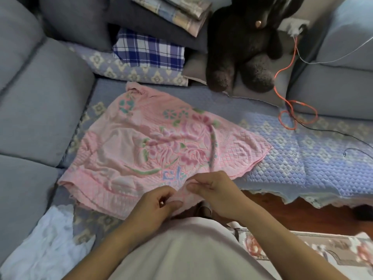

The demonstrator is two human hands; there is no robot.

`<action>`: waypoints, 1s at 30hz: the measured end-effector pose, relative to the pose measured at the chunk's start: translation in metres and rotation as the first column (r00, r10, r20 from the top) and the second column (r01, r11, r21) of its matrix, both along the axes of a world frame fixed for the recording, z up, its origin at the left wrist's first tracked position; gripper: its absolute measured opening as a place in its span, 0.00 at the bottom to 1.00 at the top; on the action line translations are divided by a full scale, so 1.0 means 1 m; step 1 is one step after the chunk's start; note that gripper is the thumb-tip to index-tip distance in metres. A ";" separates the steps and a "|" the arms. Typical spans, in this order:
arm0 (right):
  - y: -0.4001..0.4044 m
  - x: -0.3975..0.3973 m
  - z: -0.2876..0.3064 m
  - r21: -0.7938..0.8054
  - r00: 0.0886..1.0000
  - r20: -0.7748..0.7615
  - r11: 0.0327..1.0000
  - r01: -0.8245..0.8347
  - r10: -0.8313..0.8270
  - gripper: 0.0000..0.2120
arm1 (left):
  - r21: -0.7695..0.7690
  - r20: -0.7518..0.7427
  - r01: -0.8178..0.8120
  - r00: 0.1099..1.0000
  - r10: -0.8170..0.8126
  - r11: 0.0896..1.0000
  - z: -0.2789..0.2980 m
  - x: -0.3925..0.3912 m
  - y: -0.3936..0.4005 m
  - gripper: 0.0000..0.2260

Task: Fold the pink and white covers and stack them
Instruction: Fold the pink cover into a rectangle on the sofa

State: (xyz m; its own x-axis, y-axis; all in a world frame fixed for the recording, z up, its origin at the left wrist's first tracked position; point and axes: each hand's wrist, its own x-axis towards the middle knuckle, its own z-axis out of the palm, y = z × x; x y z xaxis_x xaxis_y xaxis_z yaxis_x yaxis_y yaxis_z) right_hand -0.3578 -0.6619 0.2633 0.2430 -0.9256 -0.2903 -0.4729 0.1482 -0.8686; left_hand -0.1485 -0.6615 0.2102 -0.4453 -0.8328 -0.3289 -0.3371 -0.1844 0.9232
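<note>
A pink quilted cover [141, 142] with a flower pattern lies spread and wrinkled on the sofa seat in the middle of the head view. Both hands meet at its near edge. My left hand [157, 205] pinches the pink hem with curled fingers. My right hand [214, 188] pinches the same edge just to the right, thumb against forefinger. A white cover [46, 247] lies crumpled at the lower left on the seat, apart from both hands.
A blue patterned sofa mat [282, 158] lies under the pink cover. Folded checked cloths [149, 51] and a dark plush toy [242, 47] sit at the back. An orange cable [290, 110] loops at the right. Grey cushions [40, 98] bound the left side.
</note>
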 end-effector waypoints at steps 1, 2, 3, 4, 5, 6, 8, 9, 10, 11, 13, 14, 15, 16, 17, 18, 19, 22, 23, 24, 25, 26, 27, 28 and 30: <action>0.002 0.002 0.005 -0.033 0.998 0.034 0.998 0.050 -0.049 0.08 | -0.008 -0.015 -0.055 0.998 0.055 0.998 0.003 -0.002 -0.002 0.07; 0.003 0.004 0.011 -0.046 0.991 0.081 0.993 0.107 -0.103 0.08 | -0.033 -0.007 -0.098 0.995 0.098 0.995 0.004 -0.003 -0.005 0.06; 0.003 0.005 0.017 -0.045 0.979 0.131 0.986 0.163 -0.156 0.10 | -0.079 0.022 -0.111 0.993 0.113 0.991 0.002 -0.004 -0.008 0.06; 0.001 0.004 0.024 -0.032 0.963 0.173 0.976 0.215 -0.207 0.11 | -0.116 0.068 -0.095 0.992 0.103 0.989 -0.004 -0.003 -0.010 0.06; -0.003 0.002 0.031 -0.013 0.945 0.207 0.965 0.262 -0.253 0.10 | -0.138 0.116 -0.066 0.990 0.082 0.988 -0.013 0.001 -0.011 0.06; -0.008 -0.002 0.038 -0.005 0.931 0.230 0.956 0.294 -0.285 0.09 | -0.142 0.168 -0.039 0.984 0.063 0.989 -0.024 0.006 -0.011 0.05; -0.020 -0.013 0.052 -0.059 0.933 0.235 0.954 0.295 -0.274 0.12 | -0.160 0.250 -0.027 0.966 0.067 0.987 -0.046 0.017 -0.011 0.04; -0.025 -0.019 0.057 -0.096 0.939 0.236 0.955 0.280 -0.251 0.13 | -0.173 0.280 -0.035 0.956 0.083 0.984 -0.055 0.023 -0.009 0.04; -0.028 -0.025 0.061 -0.114 0.943 0.238 0.958 0.264 -0.232 0.13 | -0.179 0.317 -0.040 0.943 0.097 0.983 -0.062 0.028 -0.008 0.04; -0.031 -0.031 0.064 -0.123 0.951 0.225 0.961 0.246 -0.214 0.12 | -0.197 0.341 -0.040 0.934 0.107 0.980 -0.066 0.031 -0.006 0.04; -0.034 -0.045 0.065 -0.093 0.978 0.135 0.980 0.174 -0.161 0.11 | -0.178 0.394 -0.013 0.916 0.083 0.984 -0.076 0.040 -0.005 0.01; -0.032 -0.050 0.063 -0.028 0.994 0.065 0.995 0.093 -0.091 0.11 | -0.125 0.440 0.015 0.897 0.042 0.992 -0.081 0.046 -0.005 0.02; -0.028 -0.051 0.058 0.065 1.000 0.000 0.998 0.004 -0.004 0.11 | -0.049 0.507 0.071 0.861 -0.037 0.996 -0.085 0.054 -0.007 0.04; -0.021 -0.048 0.049 0.167 0.996 -0.045 0.984 -0.064 0.073 0.10 | 0.041 0.582 0.150 0.800 -0.146 0.988 -0.086 0.063 -0.010 0.04; -0.012 -0.040 0.040 0.247 0.993 -0.055 0.965 -0.083 0.100 0.09 | 0.144 0.646 0.239 0.713 -0.274 0.960 -0.085 0.072 -0.013 0.02; -0.003 -0.031 0.029 0.295 0.996 -0.038 0.953 -0.060 0.075 0.08 | 0.229 0.673 0.308 0.636 -0.379 0.923 -0.081 0.078 -0.017 0.04; 0.004 -0.018 0.019 0.313 1.000 -0.006 0.949 -0.022 0.025 0.07 | 0.259 0.652 0.362 0.618 -0.439 0.895 -0.072 0.080 -0.019 0.07; 0.011 0.013 -0.015 0.185 0.998 -0.048 0.982 0.035 -0.027 0.05 | 0.149 0.261 0.425 0.854 -0.450 0.893 -0.025 0.047 -0.012 0.15; 0.011 0.019 -0.019 0.146 0.997 -0.080 0.989 0.012 0.000 0.04 | 0.150 0.158 0.345 0.917 -0.366 0.927 -0.010 0.032 -0.005 0.15; 0.012 0.024 -0.021 0.141 0.996 -0.086 0.990 -0.015 0.027 0.04 | 0.118 0.112 0.268 0.953 -0.281 0.956 -0.002 0.019 0.001 0.13; 0.014 0.026 -0.023 0.156 0.998 -0.052 0.987 -0.027 0.036 0.03 | 0.059 0.138 0.230 0.962 -0.236 0.971 -0.002 0.010 0.004 0.11; 0.016 0.026 -0.026 0.190 1.000 -0.016 0.982 -0.019 0.022 0.03 | -0.001 0.191 0.219 0.958 -0.215 0.976 -0.007 0.005 0.007 0.11; 0.019 0.025 -0.028 0.254 0.999 0.041 0.967 0.024 -0.036 0.04 | -0.046 0.242 0.242 0.944 -0.225 0.969 -0.016 0.004 0.008 0.11; 0.022 0.018 -0.041 0.346 0.987 0.058 0.930 0.123 -0.152 0.06 | -0.084 0.268 0.279 0.931 -0.248 0.957 -0.025 0.003 0.008 0.12; 0.026 -0.006 -0.083 0.498 0.900 -0.028 0.775 0.390 -0.435 0.10 | -0.159 0.276 0.359 0.911 -0.308 0.920 -0.039 0.003 0.014 0.17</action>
State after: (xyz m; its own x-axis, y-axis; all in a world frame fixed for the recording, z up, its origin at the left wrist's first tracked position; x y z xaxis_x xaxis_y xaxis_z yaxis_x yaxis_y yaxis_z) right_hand -0.3634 -0.6360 0.1803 -0.0861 -0.6897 -0.7190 -0.1983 0.7191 -0.6660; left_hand -0.1454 -0.6477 0.1715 -0.6368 -0.7092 -0.3027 -0.5627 0.1590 0.8112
